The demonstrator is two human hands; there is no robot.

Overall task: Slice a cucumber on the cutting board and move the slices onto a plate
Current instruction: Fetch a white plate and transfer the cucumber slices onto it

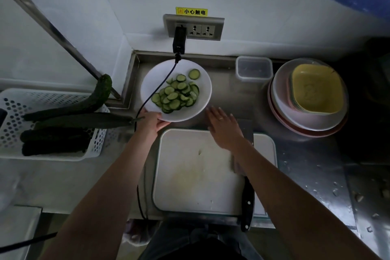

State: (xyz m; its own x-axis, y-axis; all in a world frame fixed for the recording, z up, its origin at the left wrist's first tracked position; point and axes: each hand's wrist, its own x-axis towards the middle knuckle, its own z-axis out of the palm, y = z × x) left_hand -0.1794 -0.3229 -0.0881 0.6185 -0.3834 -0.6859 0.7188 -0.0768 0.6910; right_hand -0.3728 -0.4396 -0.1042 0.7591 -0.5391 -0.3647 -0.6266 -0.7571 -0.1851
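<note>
A round white plate (152, 78) stands on the steel counter behind the cutting board. Several cucumber slices (177, 95) lie piled on it. My left hand (150, 121) grips the plate's near rim. My right hand (223, 127) hovers flat with fingers spread, just right of the plate and over the board's far edge, holding nothing. The white cutting board (198, 173) is bare apart from wet marks. A cleaver with a black handle (247, 202) lies along the board's right side, its blade partly hidden under my right forearm.
A white perforated basket (14, 101) at the left holds several whole cucumbers (63, 124). A black cable (152, 95) runs from the wall socket across the plate. A clear lidded box (254, 68) and a stack of bowls (308, 97) stand at the back right.
</note>
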